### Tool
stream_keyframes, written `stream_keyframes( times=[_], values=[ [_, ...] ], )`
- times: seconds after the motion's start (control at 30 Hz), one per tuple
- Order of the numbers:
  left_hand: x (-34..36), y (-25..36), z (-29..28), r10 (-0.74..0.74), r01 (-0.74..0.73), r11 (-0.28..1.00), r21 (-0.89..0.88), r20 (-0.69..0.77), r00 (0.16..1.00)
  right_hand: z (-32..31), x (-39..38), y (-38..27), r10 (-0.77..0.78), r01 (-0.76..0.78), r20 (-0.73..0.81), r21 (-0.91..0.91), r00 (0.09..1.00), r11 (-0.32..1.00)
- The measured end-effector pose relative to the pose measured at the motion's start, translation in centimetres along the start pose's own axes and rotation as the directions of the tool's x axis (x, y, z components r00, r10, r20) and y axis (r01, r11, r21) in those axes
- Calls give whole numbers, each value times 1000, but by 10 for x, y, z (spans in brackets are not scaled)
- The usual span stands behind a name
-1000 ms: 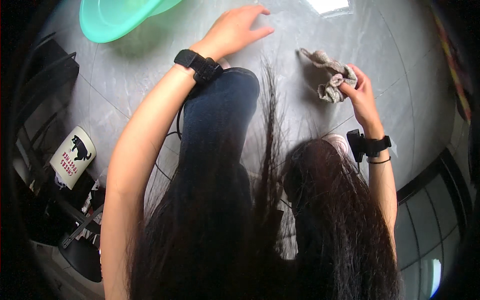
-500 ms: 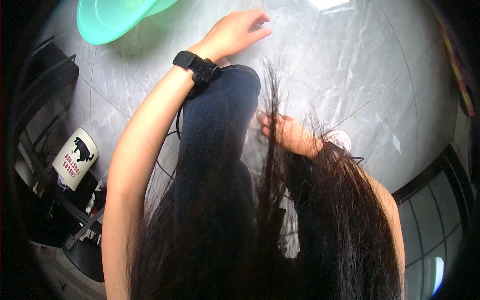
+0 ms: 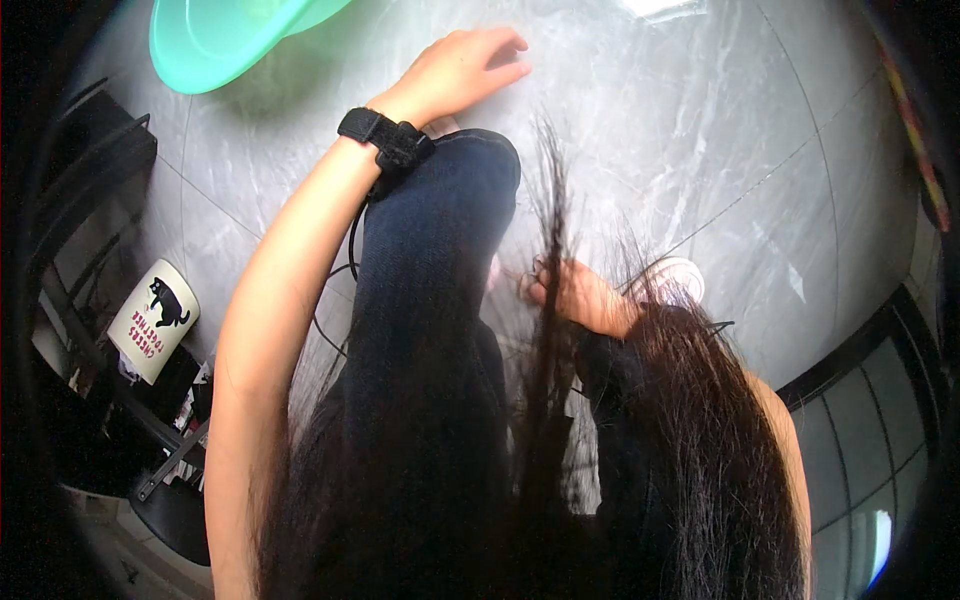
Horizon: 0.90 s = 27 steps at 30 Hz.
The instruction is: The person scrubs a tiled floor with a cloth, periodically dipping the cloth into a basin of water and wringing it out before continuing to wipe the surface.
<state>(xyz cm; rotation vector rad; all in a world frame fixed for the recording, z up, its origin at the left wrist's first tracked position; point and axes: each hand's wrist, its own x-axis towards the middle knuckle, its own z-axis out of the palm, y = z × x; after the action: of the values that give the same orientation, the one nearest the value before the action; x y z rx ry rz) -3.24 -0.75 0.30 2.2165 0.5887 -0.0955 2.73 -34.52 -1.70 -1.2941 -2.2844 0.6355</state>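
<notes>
My left hand (image 3: 460, 72) is past my bent knee, over the grey floor, with a black strap (image 3: 390, 138) around its wrist. Its fingers are loosely bent, a gap shows beside the thumb, and nothing is in it. My right hand (image 3: 590, 297) is low between my legs, its fingers curled together. Strands of long dark hair (image 3: 550, 240) hang across those fingertips, so what they hold, if anything, is hidden. Just left of them a small pinkish patch shows beside my dark blue trouser leg (image 3: 435, 240); I cannot tell what it is.
A green plastic basin (image 3: 205, 75) stands at the upper left. A cream bin-like container with a black cat picture (image 3: 155, 320) is at the left, near dark furniture (image 3: 90, 180). A pale shoe (image 3: 675, 278) shows beyond my right wrist. A dark-framed panel (image 3: 860, 430) borders the right side.
My right hand has moved slightly down, and its fingers are more curled. My left hand has shifted a little left and down. More of the pale shoe shows.
</notes>
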Motion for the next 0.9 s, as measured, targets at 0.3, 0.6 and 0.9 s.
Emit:
stream_keyframes(
  times=[0.3, 0.6, 0.9],
  values=[
    [2, -8, 1, 48, -49, 998, -29, -31, 998, -57, 15, 38, 625, -592, 31, 359, 780, 722],
    [2, -2, -3, 32, -35, 997, -76, -31, 999, -126, 55, 113, 849, -287, 188, 957, 494, -45],
    [-20, 61, -31, -50, 207, 691, -693, 241, 969, -170, 106, 98, 773, 6, 187, 971, 606, -239]
  ],
)
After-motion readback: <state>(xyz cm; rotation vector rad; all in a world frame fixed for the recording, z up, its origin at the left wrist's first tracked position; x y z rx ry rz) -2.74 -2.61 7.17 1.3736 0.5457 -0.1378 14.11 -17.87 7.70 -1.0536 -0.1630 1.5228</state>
